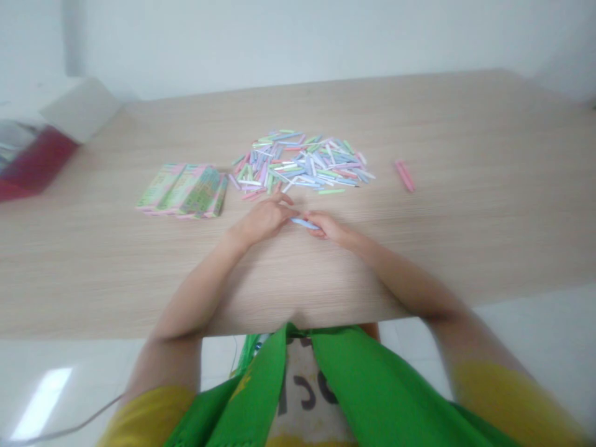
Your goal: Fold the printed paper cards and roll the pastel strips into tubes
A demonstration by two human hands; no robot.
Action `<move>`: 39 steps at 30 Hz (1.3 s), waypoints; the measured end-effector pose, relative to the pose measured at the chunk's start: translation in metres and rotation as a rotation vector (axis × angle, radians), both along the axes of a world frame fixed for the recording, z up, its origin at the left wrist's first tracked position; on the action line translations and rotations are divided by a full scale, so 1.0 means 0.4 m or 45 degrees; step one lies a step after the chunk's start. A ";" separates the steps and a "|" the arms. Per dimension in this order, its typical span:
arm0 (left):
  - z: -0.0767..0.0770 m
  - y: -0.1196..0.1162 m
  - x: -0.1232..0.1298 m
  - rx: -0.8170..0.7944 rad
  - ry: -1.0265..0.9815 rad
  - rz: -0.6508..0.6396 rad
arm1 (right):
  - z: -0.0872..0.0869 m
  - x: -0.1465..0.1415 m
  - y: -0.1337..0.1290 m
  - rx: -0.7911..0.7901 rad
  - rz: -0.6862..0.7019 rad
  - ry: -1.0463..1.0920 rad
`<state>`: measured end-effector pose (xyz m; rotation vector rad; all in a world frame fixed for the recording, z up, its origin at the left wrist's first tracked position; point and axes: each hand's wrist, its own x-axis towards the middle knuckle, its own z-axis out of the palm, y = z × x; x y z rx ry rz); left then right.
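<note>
A light-blue pen [305, 223] lies slantwise between my two hands, just above the table's near half. My right hand [328, 225] is closed round its right end. At the other end, the fingers of my left hand [270, 217] meet the tip in what looks like a pinch, one finger raised toward the heap. Blur hides the exact grip. Just beyond my hands spreads a loose heap of slim pastel pens [311, 164] in blue, green, pink, purple and white.
Several green-and-pink patterned packs [179, 189] lie side by side left of the heap. Two pink pens [405, 176] rest apart on the right. An open red-and-white box [51, 149] stands at the table's far left. The wooden table [488, 186] meets a pale wall behind.
</note>
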<state>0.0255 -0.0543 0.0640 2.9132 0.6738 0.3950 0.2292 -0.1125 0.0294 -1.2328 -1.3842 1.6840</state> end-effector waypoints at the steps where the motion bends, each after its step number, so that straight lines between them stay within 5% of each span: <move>1: -0.004 0.000 0.001 -0.003 0.017 0.001 | 0.006 0.007 0.004 -0.087 0.072 0.022; 6: -0.021 -0.005 0.010 -0.031 0.014 -0.050 | 0.023 0.048 0.027 -0.403 0.323 0.001; 11: -0.035 -0.011 0.026 0.012 -0.044 -0.086 | 0.029 0.063 0.035 -0.437 0.384 0.003; 15: -0.044 -0.008 0.032 0.181 -0.079 0.004 | 0.015 0.044 0.026 -0.243 0.270 -0.171; 23: -0.078 -0.022 0.042 0.277 -0.195 0.268 | -0.020 -0.026 -0.035 0.561 0.002 -0.924; 29: -0.149 -0.021 0.034 0.033 -0.316 0.258 | -0.015 -0.039 -0.056 0.505 -0.093 -1.485; 35: -0.186 -0.033 0.044 -0.194 -0.505 0.317 | -0.026 -0.040 -0.030 0.509 -0.180 -1.566; 39: -0.180 -0.074 0.065 -0.118 -0.570 0.397 | -0.027 -0.025 -0.014 0.586 -0.235 -1.531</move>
